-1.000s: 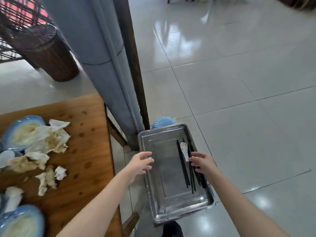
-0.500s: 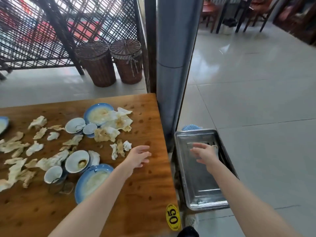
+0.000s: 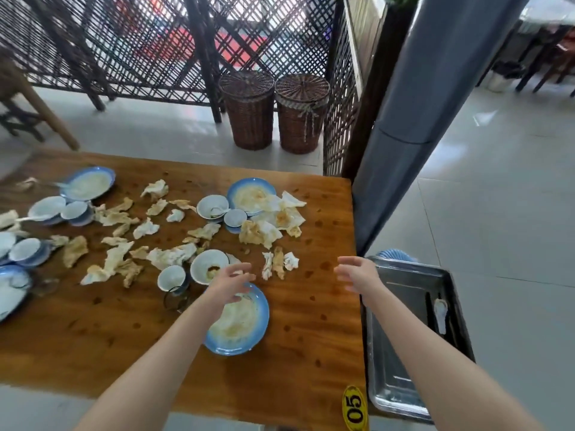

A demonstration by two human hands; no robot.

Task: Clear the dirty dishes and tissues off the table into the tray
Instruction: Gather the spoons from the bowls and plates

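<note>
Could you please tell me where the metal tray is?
The metal tray sits at the lower right of the head view, beside the right edge of the wooden table, at the foot of the grey pillar.

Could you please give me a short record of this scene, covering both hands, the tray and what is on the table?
Left hand: open, empty, fingers spread above the near blue-rimmed plate
Right hand: open, empty, over the table's right edge
Tray: metal, beside the table's right end; holds a white spoon and dark chopsticks
Table: wooden; scattered crumpled tissues, bowls and more plates, not yet cleared
Tag: yellow, reads 05, at the near right corner
</note>
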